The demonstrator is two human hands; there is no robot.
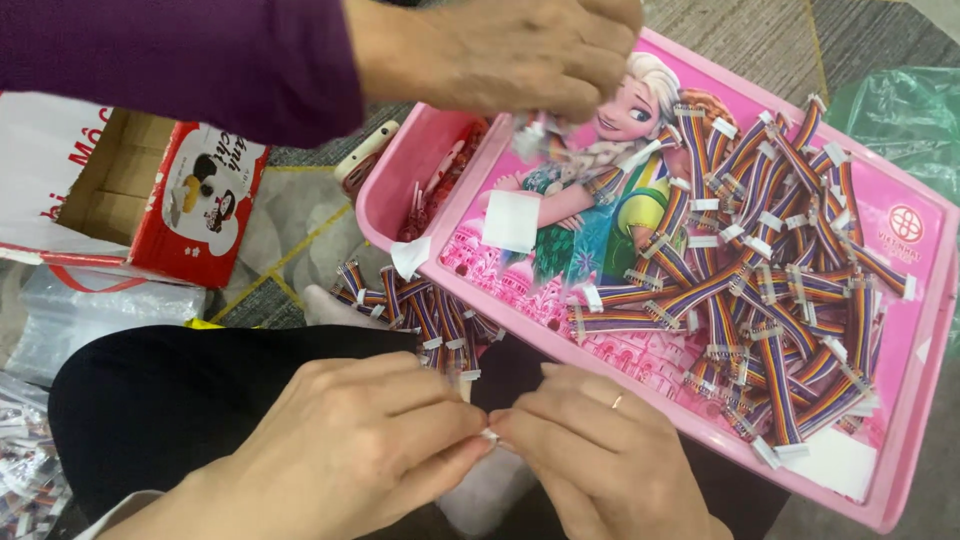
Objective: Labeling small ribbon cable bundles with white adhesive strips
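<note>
Beside the pink tray (905, 470), both hands (490, 440) pinching one small white piece (490, 435)

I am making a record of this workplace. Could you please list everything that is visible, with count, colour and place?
Tray: one, pink with a cartoon picture, centre right.
Ribbon cables: many, rainbow-striped with white ends, heaped on the tray.
More ribbon cables: a smaller pile, left of the tray.
Cardboard box: one, red and white, open, upper left.
Plastic bag: one, green, upper right.
Another person's hand: one, purple sleeve, top, pinching something small and white over the tray.
Left hand: bottom centre, fingers pinching a small white piece.
Right hand: bottom centre, pinching the same piece.
</note>
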